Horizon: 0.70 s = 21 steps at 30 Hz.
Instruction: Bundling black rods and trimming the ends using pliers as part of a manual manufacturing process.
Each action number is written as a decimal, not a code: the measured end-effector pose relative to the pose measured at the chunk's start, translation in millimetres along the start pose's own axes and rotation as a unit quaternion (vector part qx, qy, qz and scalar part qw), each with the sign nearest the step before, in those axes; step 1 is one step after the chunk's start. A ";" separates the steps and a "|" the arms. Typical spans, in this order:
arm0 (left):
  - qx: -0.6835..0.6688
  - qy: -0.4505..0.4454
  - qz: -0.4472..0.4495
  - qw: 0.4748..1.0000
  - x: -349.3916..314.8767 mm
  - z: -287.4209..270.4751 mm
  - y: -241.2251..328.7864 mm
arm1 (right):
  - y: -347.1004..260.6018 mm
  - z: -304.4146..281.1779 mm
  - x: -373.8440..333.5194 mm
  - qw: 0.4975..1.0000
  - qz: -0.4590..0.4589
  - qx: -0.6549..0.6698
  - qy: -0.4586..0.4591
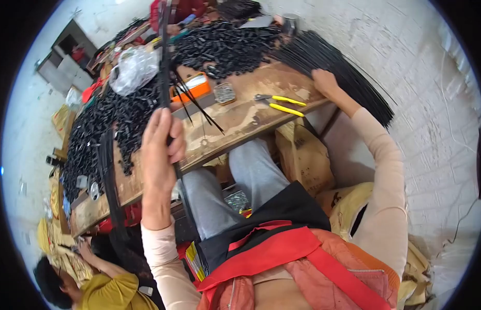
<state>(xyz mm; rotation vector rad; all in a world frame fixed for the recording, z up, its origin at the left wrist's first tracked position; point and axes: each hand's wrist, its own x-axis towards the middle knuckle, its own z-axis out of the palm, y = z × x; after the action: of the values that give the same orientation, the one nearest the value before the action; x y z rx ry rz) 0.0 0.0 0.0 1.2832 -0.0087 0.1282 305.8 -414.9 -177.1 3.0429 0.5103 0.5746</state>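
Note:
My left hand (160, 139) is closed around long, thin black strips (166, 57), which stand nearly upright and run down past the table's front edge. Several thinner black rods (196, 103) slant over the table just right of that hand. Out to the right, my right hand (326, 82) has its fingers curled at the near side of a big bundle of thin black rods (349, 77); the fingertips are partly hidden. Between my hands, yellow-handled pliers (287, 103) lie on the wooden table (245, 116). Left of them are a small container of metal pieces (224, 93) and an orange box (198, 89).
Heaps of short black pieces (220, 46) cover the far and left table. A clear plastic bag (134, 70) lies on them. Another bundle of black strips (110, 175) hangs over the left edge. A person in yellow (111, 292) works at lower left; another in red sits across.

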 end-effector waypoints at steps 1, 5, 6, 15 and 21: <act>-0.005 0.014 0.001 1.000 -7.3 -4.4 3.4 | -9.5 -4.3 5.4 0.999 -0.030 0.009 -0.010; -0.044 0.005 -0.035 0.998 1.8 6.1 -14.2 | 28.7 -37.0 28.4 0.996 0.060 -0.004 0.061; -0.041 -0.006 -0.021 0.999 2.5 -2.7 -10.5 | -0.6 -57.2 40.2 0.995 0.025 0.065 0.075; -0.101 0.075 0.000 0.992 0.1 18.7 -19.0 | -259.8 -251.8 37.1 0.694 -0.139 0.686 -0.170; -0.114 0.003 0.003 0.993 -22.7 -17.1 -19.0 | -315.7 -241.1 44.6 0.798 -0.213 0.547 -0.135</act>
<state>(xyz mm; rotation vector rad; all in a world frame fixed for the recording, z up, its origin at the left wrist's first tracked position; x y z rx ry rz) -21.8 9.0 -24.8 1.0544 -0.0225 0.1319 159.9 -115.4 43.9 3.5622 2.0307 -0.3462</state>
